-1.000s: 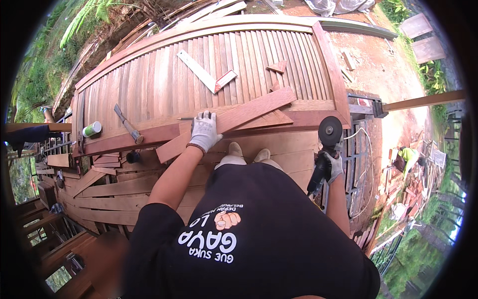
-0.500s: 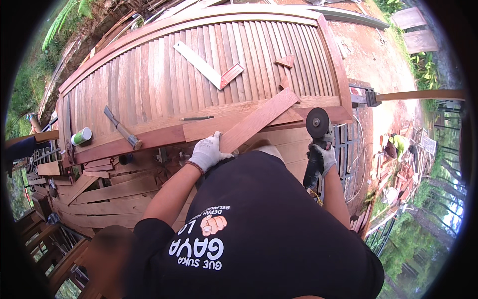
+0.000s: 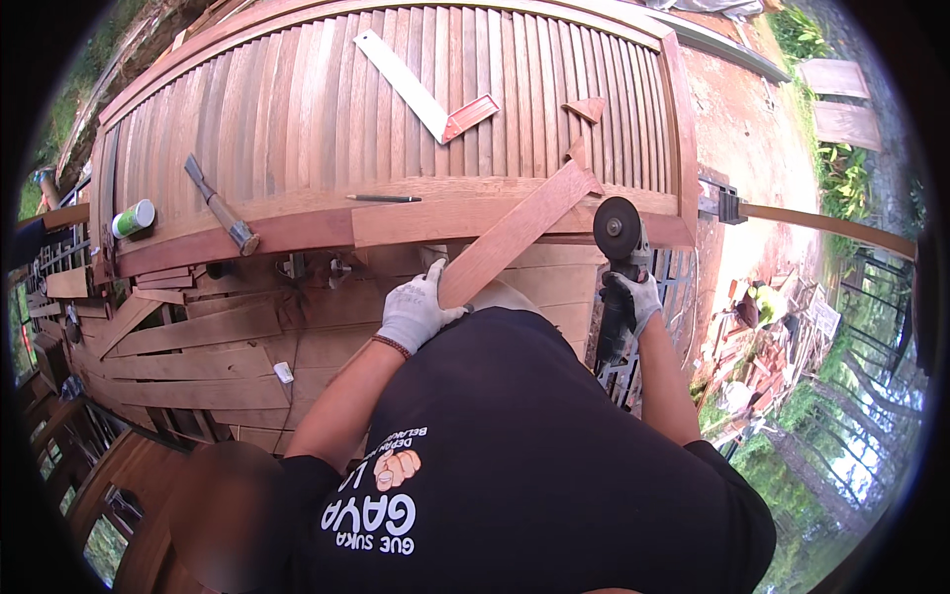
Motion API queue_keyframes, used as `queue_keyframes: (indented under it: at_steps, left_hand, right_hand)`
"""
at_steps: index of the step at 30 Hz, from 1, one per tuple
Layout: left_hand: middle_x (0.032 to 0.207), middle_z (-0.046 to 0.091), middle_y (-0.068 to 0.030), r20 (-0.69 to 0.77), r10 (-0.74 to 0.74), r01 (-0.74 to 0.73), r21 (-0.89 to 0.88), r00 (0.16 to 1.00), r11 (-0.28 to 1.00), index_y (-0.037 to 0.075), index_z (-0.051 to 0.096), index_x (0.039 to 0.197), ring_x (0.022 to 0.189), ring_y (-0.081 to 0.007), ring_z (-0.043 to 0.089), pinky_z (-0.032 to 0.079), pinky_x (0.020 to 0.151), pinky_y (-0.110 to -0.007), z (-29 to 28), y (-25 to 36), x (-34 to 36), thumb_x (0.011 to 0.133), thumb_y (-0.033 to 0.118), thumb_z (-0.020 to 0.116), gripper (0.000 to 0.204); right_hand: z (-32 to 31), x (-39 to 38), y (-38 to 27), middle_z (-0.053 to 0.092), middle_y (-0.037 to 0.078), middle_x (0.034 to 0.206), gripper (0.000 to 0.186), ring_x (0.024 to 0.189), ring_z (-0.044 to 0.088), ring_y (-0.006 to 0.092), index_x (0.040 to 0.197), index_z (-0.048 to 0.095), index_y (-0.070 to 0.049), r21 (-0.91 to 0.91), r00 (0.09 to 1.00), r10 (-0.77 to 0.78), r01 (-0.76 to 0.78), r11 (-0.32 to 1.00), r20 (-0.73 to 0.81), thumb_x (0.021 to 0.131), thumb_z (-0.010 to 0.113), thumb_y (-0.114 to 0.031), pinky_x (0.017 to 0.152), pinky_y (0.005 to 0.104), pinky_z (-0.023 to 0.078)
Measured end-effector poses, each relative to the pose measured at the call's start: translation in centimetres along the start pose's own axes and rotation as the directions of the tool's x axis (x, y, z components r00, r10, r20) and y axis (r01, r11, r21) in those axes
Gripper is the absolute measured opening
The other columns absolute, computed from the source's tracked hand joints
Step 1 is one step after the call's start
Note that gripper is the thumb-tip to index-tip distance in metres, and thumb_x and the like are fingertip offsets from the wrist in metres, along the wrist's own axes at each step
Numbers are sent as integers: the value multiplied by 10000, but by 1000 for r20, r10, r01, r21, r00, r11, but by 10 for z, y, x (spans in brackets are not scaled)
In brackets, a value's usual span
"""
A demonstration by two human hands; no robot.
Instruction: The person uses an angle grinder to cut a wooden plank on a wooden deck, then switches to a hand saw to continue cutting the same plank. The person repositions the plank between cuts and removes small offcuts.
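My left hand (image 3: 416, 303), in a pale work glove, is closed on the near end of a reddish-brown wooden board (image 3: 520, 234). The board slants away to the right, its far end lying over the lower rail of a slatted wooden panel (image 3: 683, 148). In my gloved right hand (image 3: 638, 299) is an angle grinder (image 3: 616, 332), gripped around its dark body. Its round disc (image 3: 616, 232) faces up, just right of the board and apart from it. Another flat wooden strip (image 3: 416, 226) lies under the board along the rail.
A try square (image 3: 411, 94), a pencil (image 3: 386, 198), a chisel (image 3: 220, 206) and a white-green can (image 3: 134, 219) lie on the panel. Small wood offcuts (image 3: 586, 109) are near the board's far end. Planks (image 3: 198, 361) lie below left. Another person (image 3: 767, 304) is far right.
The grinder has come slightly left and closer to the board. My left hand keeps its grip on the board. The whole view has shifted, with the panel higher in the picture.
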State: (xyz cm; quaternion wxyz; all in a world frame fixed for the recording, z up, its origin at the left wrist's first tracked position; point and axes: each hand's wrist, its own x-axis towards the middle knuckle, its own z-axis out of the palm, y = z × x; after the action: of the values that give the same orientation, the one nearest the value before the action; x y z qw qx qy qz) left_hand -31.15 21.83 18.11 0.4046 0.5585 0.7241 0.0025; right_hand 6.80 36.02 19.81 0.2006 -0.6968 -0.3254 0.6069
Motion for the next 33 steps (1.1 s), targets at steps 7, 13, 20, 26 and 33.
queue_keyframes:
  at_steps: [7, 13, 20, 26, 33]
  left_hand:
    - [1089, 715, -196, -1, -148, 147, -36, 989, 988, 35, 531, 1278, 1043, -341, 702, 551, 881, -433, 29, 20, -22, 771, 681, 729, 845]
    - [1121, 700, -227, 34, -166, 169, -110, 986, 980, 12, 510, 1336, 1068, -353, 692, 544, 902, -448, 52, 31, -26, 822, 624, 721, 827]
    - [1101, 703, -239, 39, -162, 166, -206, 986, 964, -9, 493, 1351, 1066, -383, 687, 536, 916, -464, 68, 35, -30, 838, 587, 711, 816]
    - [1105, 699, -239, 21, -213, 212, -232, 977, 949, -10, 535, 1258, 1073, -371, 685, 538, 913, -459, 68, 42, -32, 823, 609, 715, 778]
    - [1137, 683, -249, 21, -225, 223, -250, 974, 942, 0, 524, 1237, 1093, -381, 675, 533, 930, -467, 72, 39, -32, 831, 588, 714, 740]
  right_hand:
    - [-6, 18, -17, 704, 66, 815, 249, 638, 696, 192, 1031, 665, -54, -124, 993, -23, 37, 992, 114, 829, 809, -76, 557, 327, 573]
    - [-15, 38, -15, 703, 84, 865, 345, 676, 715, 219, 1076, 621, -36, -202, 987, 2, 30, 979, 159, 804, 832, -55, 593, 350, 596]
    - [-13, 37, -13, 713, 105, 926, 360, 702, 723, 235, 1098, 625, -21, -255, 984, -25, 70, 964, 175, 804, 829, -51, 597, 366, 607]
    - [-17, 41, -9, 711, 90, 910, 375, 681, 711, 211, 1092, 634, -27, -250, 985, 2, 41, 967, 170, 787, 849, -70, 591, 355, 593]
    - [-13, 43, -12, 719, 96, 863, 288, 632, 699, 229, 1064, 635, -52, -298, 985, -5, 57, 953, 170, 828, 801, -46, 559, 373, 594]
